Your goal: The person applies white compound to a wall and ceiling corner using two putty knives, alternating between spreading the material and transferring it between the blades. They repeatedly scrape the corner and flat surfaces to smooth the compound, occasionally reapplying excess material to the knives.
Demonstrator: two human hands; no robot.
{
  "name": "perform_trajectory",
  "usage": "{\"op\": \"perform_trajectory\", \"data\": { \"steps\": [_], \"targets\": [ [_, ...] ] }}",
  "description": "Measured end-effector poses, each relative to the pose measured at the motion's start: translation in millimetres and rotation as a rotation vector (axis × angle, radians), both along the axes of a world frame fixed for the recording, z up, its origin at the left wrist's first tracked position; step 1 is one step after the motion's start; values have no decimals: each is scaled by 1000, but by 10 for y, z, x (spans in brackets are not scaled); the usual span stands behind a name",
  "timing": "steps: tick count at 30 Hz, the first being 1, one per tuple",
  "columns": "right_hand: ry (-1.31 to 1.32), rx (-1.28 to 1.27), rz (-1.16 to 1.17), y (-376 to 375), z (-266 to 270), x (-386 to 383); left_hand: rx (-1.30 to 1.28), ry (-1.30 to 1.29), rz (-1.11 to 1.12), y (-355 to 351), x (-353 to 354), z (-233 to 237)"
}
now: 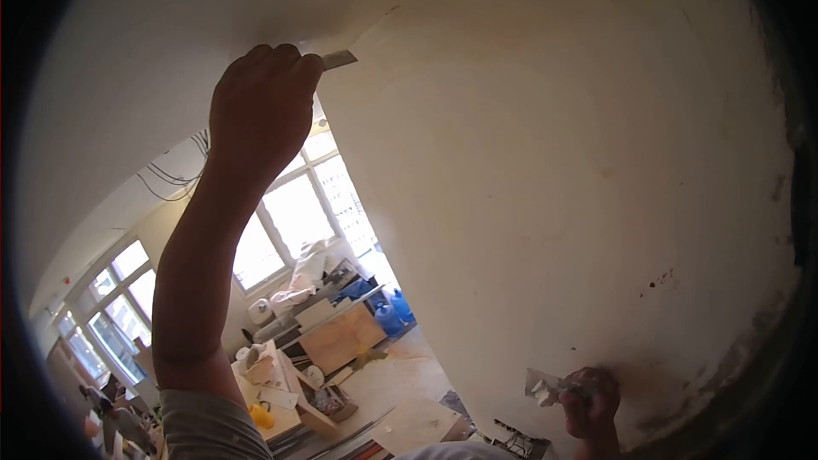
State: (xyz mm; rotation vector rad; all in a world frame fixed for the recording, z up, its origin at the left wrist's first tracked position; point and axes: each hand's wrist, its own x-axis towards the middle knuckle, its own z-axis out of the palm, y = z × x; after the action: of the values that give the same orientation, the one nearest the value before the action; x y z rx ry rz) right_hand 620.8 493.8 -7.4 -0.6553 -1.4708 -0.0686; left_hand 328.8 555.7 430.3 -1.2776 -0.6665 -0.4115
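Note:
My left hand [262,102] is raised high with its fingers closed. A flat metal putty knife blade [340,60] sticks out to the right of that fist, close to the upper corner of the pale wall [528,179]. Its handle is hidden inside the fist. Lower right, my right hand [590,400] grips a second putty knife [537,377], with a lump of white putty [544,392] on its blade. This hand is near the lower part of the wall.
Left of the wall's edge, a room holds blue jugs [389,318], a wooden board [342,336], a yellow container [261,416] and piled materials. Loose wires [170,179] hang from the ceiling. A person [123,422] is at the far lower left.

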Motion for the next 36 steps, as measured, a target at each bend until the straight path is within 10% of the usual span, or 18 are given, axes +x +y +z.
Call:
{"op": "perform_trajectory", "data": {
  "steps": [16,36],
  "targets": [
    [-102,34,607,59,253,351,64,20,301,51,472,125],
    [-43,29,700,-18,395,463,221,167,156,-730,1437,187]
  ]
}}
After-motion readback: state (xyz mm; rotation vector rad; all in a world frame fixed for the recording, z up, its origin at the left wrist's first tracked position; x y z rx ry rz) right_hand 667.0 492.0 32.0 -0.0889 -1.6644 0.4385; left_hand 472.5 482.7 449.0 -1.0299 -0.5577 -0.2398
